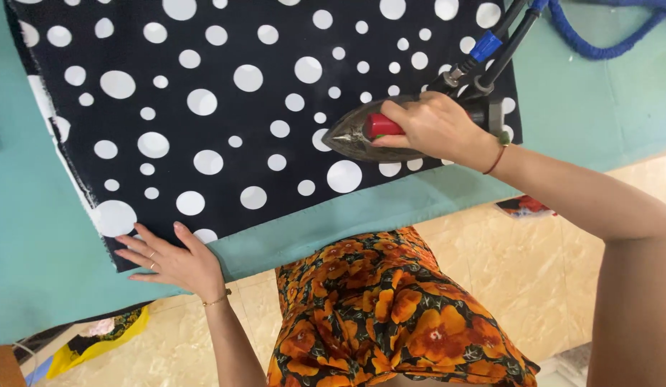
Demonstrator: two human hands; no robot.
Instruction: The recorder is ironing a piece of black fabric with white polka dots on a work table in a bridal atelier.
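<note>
Here my right hand point(437, 127) is gripping the iron point(362, 132) by its red handle, while my left hand point(172, 256), fingers spread flat, is pinning the dotted fabric point(225, 107) taut.

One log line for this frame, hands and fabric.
right hand: grips iron on dotted fabric | left hand: flat on fabric corner | surface: teal board
</note>
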